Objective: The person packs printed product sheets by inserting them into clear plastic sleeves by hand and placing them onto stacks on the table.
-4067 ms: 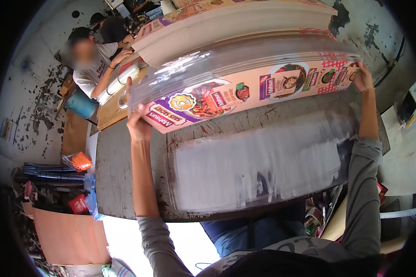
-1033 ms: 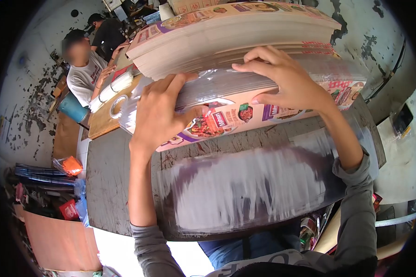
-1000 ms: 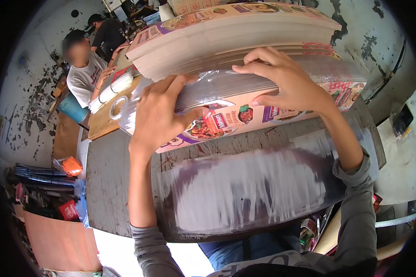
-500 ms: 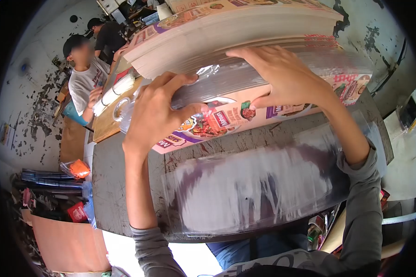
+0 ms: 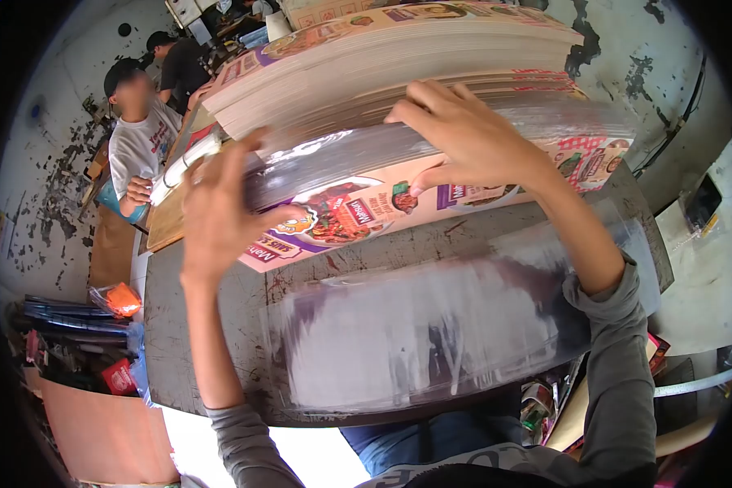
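A long stack of printed cards (image 5: 382,213) in clear plastic wrap lies across the grey table (image 5: 179,325). My right hand (image 5: 472,142) is on its middle, thumb against the printed front face and fingers over the plastic-covered top edge. Near the stack's left end is my left hand (image 5: 224,207), slightly blurred, its thumb and fingers spread apart; whether it touches the stack is unclear. Closer to my body, clear plastic sheets (image 5: 431,333) with whitish smears lie flat on the table.
Behind the wrapped stack stands a taller pile of printed cards (image 5: 398,57). A white roll (image 5: 183,167) lies on a wooden board (image 5: 167,224) at the left. Two people, one in a white shirt (image 5: 146,142), are at the far left.
My left hand has slid left and opened away from the wrapped stack's top edge. My right hand remains on the stack's middle. The white-shirted person's hand has lowered.
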A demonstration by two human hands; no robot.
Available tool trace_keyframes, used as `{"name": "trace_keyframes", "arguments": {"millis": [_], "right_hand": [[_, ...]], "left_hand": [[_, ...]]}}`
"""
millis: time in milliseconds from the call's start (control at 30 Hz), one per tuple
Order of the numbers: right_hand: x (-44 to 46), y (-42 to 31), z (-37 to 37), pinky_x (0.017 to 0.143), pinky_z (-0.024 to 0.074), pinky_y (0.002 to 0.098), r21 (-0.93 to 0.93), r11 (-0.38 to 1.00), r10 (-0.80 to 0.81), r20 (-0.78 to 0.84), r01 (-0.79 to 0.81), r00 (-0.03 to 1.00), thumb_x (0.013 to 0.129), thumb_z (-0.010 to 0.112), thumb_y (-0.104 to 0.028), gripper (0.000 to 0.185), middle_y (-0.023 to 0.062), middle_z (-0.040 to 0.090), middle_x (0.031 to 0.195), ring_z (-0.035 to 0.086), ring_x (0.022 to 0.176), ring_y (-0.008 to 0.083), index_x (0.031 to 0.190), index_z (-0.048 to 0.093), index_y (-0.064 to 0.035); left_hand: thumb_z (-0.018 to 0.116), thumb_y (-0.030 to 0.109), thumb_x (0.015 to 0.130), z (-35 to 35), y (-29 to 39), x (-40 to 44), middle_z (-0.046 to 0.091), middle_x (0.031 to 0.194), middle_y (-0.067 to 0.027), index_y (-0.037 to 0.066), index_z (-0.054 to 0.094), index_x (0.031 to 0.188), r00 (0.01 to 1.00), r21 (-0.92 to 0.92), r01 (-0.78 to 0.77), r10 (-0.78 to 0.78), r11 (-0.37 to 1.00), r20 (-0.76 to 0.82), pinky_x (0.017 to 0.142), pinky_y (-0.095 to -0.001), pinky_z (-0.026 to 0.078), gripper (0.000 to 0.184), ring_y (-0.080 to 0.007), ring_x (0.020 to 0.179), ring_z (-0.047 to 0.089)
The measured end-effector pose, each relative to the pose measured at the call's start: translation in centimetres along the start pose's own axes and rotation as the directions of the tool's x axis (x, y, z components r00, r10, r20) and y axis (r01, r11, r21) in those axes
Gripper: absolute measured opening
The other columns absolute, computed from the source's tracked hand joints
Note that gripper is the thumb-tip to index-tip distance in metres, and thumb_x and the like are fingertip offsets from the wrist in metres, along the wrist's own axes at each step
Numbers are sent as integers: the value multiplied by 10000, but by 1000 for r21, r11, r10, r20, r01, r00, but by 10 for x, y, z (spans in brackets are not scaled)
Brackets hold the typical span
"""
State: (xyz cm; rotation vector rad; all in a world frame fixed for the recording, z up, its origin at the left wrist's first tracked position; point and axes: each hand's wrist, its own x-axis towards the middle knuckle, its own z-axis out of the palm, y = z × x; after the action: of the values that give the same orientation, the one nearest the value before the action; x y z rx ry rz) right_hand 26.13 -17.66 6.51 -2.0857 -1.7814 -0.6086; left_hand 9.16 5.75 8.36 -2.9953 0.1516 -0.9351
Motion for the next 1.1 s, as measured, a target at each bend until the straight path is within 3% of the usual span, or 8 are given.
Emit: {"name": "trace_keyframes", "arguments": {"millis": [67,267,433,600,667,767,800,1100], "right_hand": [[0,-1,0,845,337,368,-19,1000,0,1,0,1000,563,752,-294,604,102,471,1021,452,1018,254,1048,478,-63],[-4,-2,-1,873,311,458,-125,989,72,-2,-72,997,493,753,-417,803,89,527,1037,460,1058,234,1170,466,-97],[-50,52,-79,959,327,391,-152,869,486,441,-470,755,478,756,-365,833,120,499,1192,416,1157,274,1208,446,-110],[-140,130,-131,948,345,350,-191,713,680,421,-674,600,474,757,-332,831,87,426,1265,413,1150,254,1213,450,-108],[-170,151,-124,933,351,338,153,703,662,218,-695,717,486,769,-304,804,69,408,1258,410,1141,218,1203,459,-112],[-226,182,-69,878,382,305,846,188,721,226,-499,655,578,771,-279,607,44,509,1088,481,1030,170,1093,509,-91],[-274,231,-41,836,409,290,887,-39,748,332,-460,575,616,763,-274,511,30,551,997,524,953,154,1032,534,-88],[-233,175,-34,678,430,232,937,30,792,190,-349,580,715,679,-189,277,8,573,852,553,780,110,923,547,-63]], "left_hand": [[756,454,534,-10,-24,-13,533,1147,-136,35,446,1191,1000,99,-1,4,995,-24,890,-394,394,839,-308,1067,509],[734,368,646,24,-51,-72,363,1277,-206,-4,245,1323,811,-846,324,-585,425,17,969,-373,340,914,-290,1168,401],[688,284,739,49,-63,-93,462,1194,-180,-108,319,1222,789,-875,456,-530,164,312,977,-349,308,723,-233,1120,441],[671,295,753,68,-72,-96,475,1174,-173,-84,337,1213,775,-916,388,-576,106,261,964,-351,327,683,-231,1093,466],[664,313,752,72,-70,-93,494,1142,-164,-65,334,1221,783,-931,361,-560,56,270,940,-348,360,687,-222,1049,499],[676,316,739,78,-63,-93,498,1134,-154,-61,325,1225,781,-948,316,-555,-44,286,930,-342,375,709,-216,1051,496],[688,319,729,80,-61,-95,500,1126,-150,-56,315,1232,774,-948,311,-561,-67,293,910,-342,398,730,-217,1034,505],[679,307,756,96,-46,-90,518,1075,-136,-52,367,1178,715,-966,257,-678,29,170,864,-345,431,636,-203,983,528]]}}
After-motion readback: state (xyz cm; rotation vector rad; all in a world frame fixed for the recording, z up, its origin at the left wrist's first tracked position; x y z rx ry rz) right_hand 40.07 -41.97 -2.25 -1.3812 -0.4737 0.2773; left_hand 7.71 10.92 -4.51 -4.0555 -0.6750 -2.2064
